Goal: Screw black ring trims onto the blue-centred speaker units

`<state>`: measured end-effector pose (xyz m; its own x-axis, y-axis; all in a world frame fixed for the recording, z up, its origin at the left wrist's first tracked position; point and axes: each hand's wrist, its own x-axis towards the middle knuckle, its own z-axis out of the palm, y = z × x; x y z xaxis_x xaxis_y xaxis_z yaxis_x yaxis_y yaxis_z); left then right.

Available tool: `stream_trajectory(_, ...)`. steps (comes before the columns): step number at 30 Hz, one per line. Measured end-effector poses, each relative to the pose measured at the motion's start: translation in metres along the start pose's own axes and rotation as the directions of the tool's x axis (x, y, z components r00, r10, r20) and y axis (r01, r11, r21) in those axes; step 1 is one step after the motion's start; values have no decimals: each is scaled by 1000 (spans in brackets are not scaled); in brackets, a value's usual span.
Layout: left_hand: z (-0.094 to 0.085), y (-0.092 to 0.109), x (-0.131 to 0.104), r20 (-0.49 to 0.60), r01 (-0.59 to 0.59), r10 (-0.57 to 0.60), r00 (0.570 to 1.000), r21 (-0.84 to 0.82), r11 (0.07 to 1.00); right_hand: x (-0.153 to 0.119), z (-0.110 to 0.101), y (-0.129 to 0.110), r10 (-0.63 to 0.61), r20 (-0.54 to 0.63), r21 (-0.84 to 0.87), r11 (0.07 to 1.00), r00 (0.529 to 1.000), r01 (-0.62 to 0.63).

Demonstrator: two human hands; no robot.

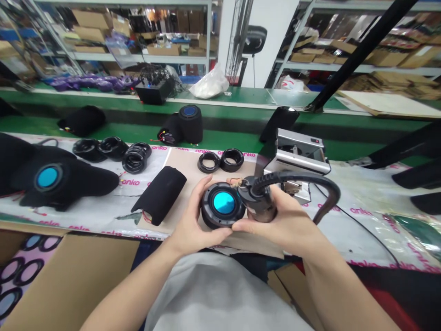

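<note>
- Lower left: inside cardboard box (74,278), black-rimmed discs (30,271) on pink layer.
- Centre: round black part (223,203) with blue middle, pinched along left rim between thumb and curved fingers of left hand (195,225).
- Just right: corded tool (257,207) wrapped in right hand (287,223); cannot tell placement of hidden fingers.

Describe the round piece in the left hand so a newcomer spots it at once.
Start at the white-covered table and find the left hand near its front edge. It holds a black round piece beside the corded tool in the right hand. Unlike the two open rings behind, it has a shiny blue disc in its middle.
</note>
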<state>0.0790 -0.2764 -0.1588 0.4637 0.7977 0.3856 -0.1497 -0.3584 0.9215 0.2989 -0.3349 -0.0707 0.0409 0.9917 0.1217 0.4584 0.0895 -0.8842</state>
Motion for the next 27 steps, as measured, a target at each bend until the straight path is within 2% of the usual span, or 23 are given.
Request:
stream_trajectory(5,-4,-4,-1,13,9,-9,1000,28,1000,6,-10,-4,3,57,-139,990,998,5)
stream_trajectory(9,-3,1,6,29,-30,32,999,-68,997,8,-12,-6,39,81,-187,982,996,-23)
stream_trajectory(13,1,11,16,-16,30,-30,999,-35,999,4,-5,-9,97,58,-200,976,994,-84)
stream_trajectory(16,3,16,17,-19,40,-40,999,-12,999,-4,2,-13,70,24,-205,977,997,-64)
stream_trajectory(21,7,22,17,8,45,-45,999,-84,995,-9,2,-14,2,24,-207,978,1000,3)
stream_trajectory(27,6,24,20,-52,32,-33,998,-3,999,3,-8,-12,138,101,-138,983,985,-123)
